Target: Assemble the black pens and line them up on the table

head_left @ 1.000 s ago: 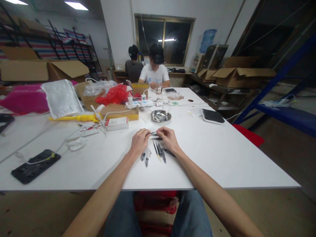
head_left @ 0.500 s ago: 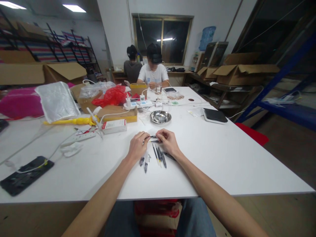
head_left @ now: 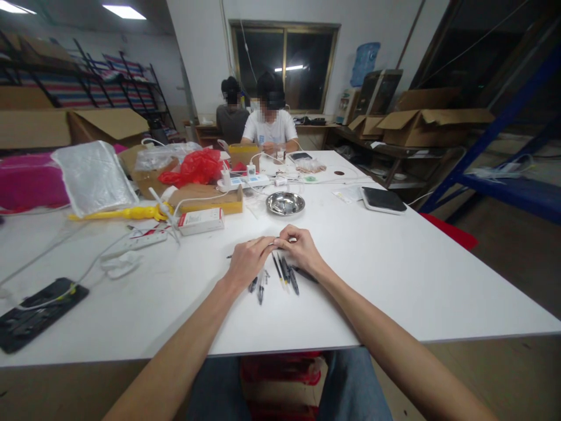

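My left hand (head_left: 251,260) and my right hand (head_left: 302,248) meet above the table, fingers closed on a thin pen part whose middle is mostly covered. A dark pen tip (head_left: 228,256) sticks out left of my left hand. Just below my hands lie black pens (head_left: 293,279) and dark refills (head_left: 277,268) with yellowish ends. To their left are a clear pen barrel (head_left: 261,292), a black cap (head_left: 253,285) and tiny grey pieces (head_left: 267,275). Another dark object (head_left: 305,273) lies partly under my right wrist.
A shiny steel bowl (head_left: 285,203) holding small items stands beyond my hands. Left are a white box (head_left: 201,221), a power strip (head_left: 245,182), cables and a black tray (head_left: 41,310). A black-topped scale (head_left: 383,200) sits right. A person (head_left: 269,128) works across the table.
My hands have drawn together, and my left hand now lies flatter over the pen parts. A dark tip now shows at its left. The view has shifted slightly.
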`<move>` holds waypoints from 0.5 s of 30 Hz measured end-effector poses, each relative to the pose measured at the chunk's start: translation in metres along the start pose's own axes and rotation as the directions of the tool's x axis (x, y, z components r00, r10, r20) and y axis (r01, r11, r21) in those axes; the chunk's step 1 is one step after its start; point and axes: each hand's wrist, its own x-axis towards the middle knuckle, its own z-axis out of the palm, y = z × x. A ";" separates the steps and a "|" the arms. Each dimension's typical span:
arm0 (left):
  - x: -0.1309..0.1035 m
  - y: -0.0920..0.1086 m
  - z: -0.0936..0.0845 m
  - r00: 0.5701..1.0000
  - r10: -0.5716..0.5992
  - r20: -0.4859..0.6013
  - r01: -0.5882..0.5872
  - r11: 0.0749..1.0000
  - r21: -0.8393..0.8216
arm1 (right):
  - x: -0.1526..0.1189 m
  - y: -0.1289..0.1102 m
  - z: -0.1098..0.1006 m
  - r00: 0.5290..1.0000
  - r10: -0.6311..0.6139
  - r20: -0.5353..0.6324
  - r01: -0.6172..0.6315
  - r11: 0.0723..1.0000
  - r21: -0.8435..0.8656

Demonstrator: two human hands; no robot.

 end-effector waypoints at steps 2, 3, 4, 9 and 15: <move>0.000 0.000 0.000 1.000 -0.005 -0.003 0.005 1.000 0.012 | 0.001 0.000 -0.004 1.000 -0.012 0.016 0.012 1.000 -0.016; -0.001 0.000 -0.001 1.000 -0.018 -0.010 0.018 1.000 0.017 | 0.001 0.001 -0.006 1.000 -0.011 -0.011 0.010 0.999 -0.043; -0.001 -0.001 -0.001 0.999 -0.034 -0.017 0.034 0.999 0.019 | 0.000 0.001 -0.009 0.998 -0.004 -0.057 0.000 0.997 -0.078; 0.000 -0.002 -0.001 0.997 -0.081 0.016 0.080 0.996 0.028 | -0.027 -0.001 -0.025 0.983 0.081 -0.167 -0.119 0.966 -0.231; 0.001 -0.004 0.000 0.996 -0.083 0.039 0.085 0.996 -0.032 | -0.070 -0.015 -0.032 0.996 0.085 0.022 -0.067 0.896 -0.439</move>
